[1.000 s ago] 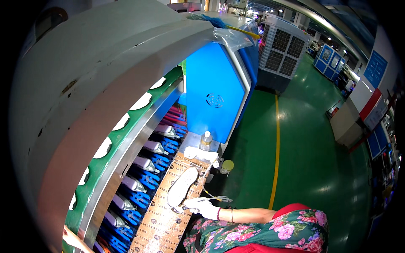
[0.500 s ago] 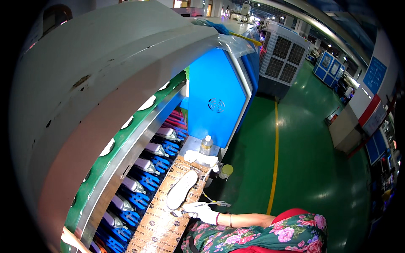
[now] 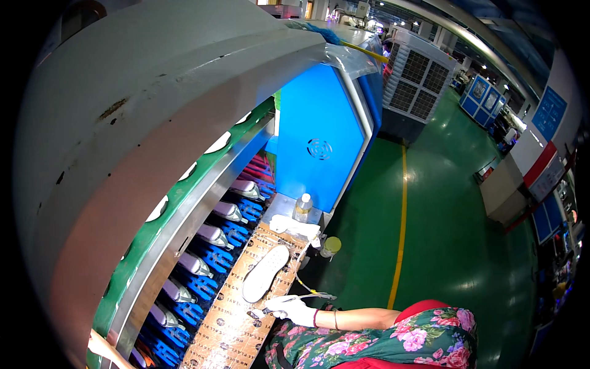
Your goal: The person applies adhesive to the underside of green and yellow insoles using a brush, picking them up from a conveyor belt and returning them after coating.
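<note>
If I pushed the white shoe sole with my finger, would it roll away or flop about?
The white sole probably won't roll, because it's lying flat on its broad side. It might slide, since the brown surface under it looks shiny. It may bend a little, being long and fairly thin-looking, but I can't tell its material.

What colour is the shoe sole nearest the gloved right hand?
White; the shoe sole shows best in the head view.
</note>
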`<state>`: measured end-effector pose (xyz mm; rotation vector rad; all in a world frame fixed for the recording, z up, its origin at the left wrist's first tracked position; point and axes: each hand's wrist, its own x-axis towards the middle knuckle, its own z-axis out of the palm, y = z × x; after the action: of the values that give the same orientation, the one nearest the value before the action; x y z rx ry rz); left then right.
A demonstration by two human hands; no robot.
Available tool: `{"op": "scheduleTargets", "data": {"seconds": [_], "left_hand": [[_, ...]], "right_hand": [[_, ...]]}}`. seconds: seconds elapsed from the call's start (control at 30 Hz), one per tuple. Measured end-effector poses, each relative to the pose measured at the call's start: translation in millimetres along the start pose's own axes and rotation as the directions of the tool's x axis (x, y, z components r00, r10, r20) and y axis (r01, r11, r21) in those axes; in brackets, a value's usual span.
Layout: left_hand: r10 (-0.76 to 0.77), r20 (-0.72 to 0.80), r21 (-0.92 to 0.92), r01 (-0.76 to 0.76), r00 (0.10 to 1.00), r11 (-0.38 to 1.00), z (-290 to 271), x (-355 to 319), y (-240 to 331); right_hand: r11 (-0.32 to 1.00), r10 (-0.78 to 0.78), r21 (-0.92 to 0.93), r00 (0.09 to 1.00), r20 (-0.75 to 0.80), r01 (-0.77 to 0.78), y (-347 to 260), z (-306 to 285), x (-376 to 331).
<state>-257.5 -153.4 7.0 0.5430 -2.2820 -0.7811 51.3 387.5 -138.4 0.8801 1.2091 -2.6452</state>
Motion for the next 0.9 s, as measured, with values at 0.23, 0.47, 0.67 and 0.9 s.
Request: {"op": "scheduleTargets", "data": {"seconds": [0.23,0.47,0.67,0.9], "left_hand": [[-0.018,0.013,-0.018,0.019,1.000,1.000,0.0,3.2,2.4],[-0.022,0.014,-0.030,0.022,1.000,0.999,1.1,5.0,7.5],[-0.022,0.017,-0.030,0.022,1.000,0.999,1.2,6.3,10.3],[-0.019,0.018,-0.026,0.020,1.000,0.999,0.2,8.4,10.1]], "right_hand": [[1.000,-0.008,-0.024,1.000,-0.015,0.008,-6.6,2.4,1.1],[0.999,-0.001,0.053,0.999,-0.042,0.004,-15.3,5.9,0.6],[0.999,-0.008,0.031,1.000,0.002,0.008,-8.7,0.5,2.9],[0.999,0.039,0.035,0.999,-0.021,-0.038,-12.0,1.0,-0.8]]}}
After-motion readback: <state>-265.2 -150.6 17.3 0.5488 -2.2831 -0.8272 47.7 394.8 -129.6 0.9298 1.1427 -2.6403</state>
